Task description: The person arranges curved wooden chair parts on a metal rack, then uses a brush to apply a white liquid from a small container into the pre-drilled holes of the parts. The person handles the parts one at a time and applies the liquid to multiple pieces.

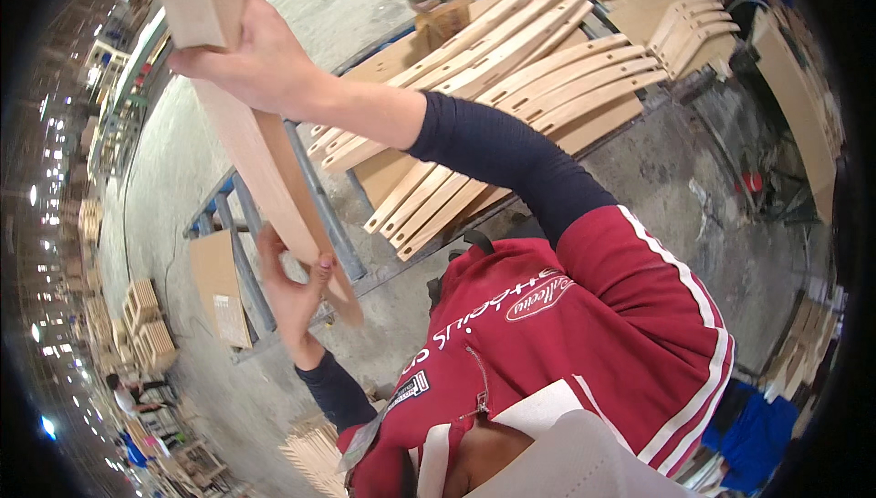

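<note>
One long wooden bar (245, 146) slants in front of the stacked bars (584, 75); handling it looks like the step in hand. The right hand (260, 62) wraps its upper part, while the left hand (294, 293) curls lower down (pinching or merely steadying, I can't tell). Next calls for balanced, two-handed control, I'd judge.

My single view, a wide fisheye, looks down from my head, past my red shirt (602, 334) very near at lower right, toward my right grip (251, 55) at upper left, my left grip (294, 302) below it, and floor (347, 0) farther off along the top.
</note>
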Available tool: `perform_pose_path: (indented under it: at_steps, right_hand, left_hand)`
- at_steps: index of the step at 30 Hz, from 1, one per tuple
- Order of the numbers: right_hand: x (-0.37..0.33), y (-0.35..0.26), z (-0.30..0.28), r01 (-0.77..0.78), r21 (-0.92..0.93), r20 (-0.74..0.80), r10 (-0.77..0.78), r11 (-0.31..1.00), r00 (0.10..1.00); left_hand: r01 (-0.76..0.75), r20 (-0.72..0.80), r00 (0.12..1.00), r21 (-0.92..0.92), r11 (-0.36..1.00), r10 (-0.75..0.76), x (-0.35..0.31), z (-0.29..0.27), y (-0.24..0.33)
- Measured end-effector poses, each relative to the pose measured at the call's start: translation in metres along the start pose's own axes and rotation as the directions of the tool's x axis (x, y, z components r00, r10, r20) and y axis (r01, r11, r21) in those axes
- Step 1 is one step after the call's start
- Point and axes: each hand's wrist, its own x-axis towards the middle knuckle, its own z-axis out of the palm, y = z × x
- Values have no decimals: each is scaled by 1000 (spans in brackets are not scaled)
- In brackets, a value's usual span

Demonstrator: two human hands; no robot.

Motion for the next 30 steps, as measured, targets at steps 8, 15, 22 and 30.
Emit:
perform_pose_path:
  at_steps: [8,15,22,30]
  right_hand:
    - [57,-58,-114,185,-509,233,-73,841,970]
    - [2,-25,-216,247,-766,461,240,594,854]
    - [-63,38,-332,452,-802,594,598,390,539]
    - [-82,109,-426,460,-869,359,869,179,341]
  left_hand:
    - [-408,-357,673,551,728,648,87,-32,95]
    - [-153,-270,486,910,385,831,125,-2,100]
    - [-139,-58,945,820,555,322,67,86,-32]
    - [-137,120,989,526,839,86,42,250,-69]
